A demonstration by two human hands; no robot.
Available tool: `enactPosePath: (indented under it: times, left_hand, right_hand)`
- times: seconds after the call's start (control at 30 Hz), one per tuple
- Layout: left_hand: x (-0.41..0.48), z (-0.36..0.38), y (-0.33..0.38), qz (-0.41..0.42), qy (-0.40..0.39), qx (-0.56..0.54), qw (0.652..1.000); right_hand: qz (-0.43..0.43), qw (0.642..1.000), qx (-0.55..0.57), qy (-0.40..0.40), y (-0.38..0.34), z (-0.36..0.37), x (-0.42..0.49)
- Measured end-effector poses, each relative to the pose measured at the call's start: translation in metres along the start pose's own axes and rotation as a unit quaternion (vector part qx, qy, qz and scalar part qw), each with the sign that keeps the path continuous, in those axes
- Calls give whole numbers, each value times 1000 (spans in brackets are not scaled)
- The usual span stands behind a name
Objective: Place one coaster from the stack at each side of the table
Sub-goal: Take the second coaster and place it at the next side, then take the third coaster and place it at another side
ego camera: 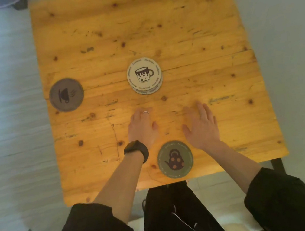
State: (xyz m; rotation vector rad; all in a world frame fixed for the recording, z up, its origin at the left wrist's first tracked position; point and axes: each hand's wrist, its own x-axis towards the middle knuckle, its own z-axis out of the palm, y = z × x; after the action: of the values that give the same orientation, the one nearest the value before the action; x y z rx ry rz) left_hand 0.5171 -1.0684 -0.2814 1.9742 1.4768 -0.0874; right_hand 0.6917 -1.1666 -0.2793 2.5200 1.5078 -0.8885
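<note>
A small stack of round coasters (144,76) lies near the middle of the wooden table (183,21); its top one is cream with a spotted mug drawing. A brown coaster (66,95) with a cup print lies at the left edge. A green coaster (175,159) with a teapot print lies at the near edge, between my wrists. My left hand (142,128) rests palm down in front of the stack, wearing a ring and a dark watch. My right hand (201,124) lies flat beside it, fingers spread. Neither hand holds anything.
Pale floor surrounds the table on the left and right. A dark table leg (278,165) shows at the near right corner. My dark trousers and sleeves fill the bottom of the view.
</note>
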Motion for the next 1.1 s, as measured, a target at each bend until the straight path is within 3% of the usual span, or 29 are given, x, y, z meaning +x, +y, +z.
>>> enactPosePath:
  times: [0.2, 0.5, 0.77, 0.83, 1.0, 1.1]
  left_hand:
    - [80, -21, 7, 55, 46, 126, 989]
    - [112, -44, 7, 74, -23, 195, 978]
    - [125, -67, 25, 41, -75, 231, 969]
    - [125, -70, 26, 65, -89, 293, 950]
    - [118, -70, 36, 212, -105, 493, 838]
    - [117, -82, 44, 206, -105, 496, 837]
  right_hand:
    - [-2, 999, -39, -31, 13, 18, 17]
    - [12, 996, -38, -82, 11, 10, 21]
    - [22, 994, -32, -106, 8, 3, 20]
    - [21, 994, -30, -104, 7, 4, 20]
    - [20, 992, -30, -118, 8, -2, 20]
    - [26, 988, -31, -150, 4, -12, 21]
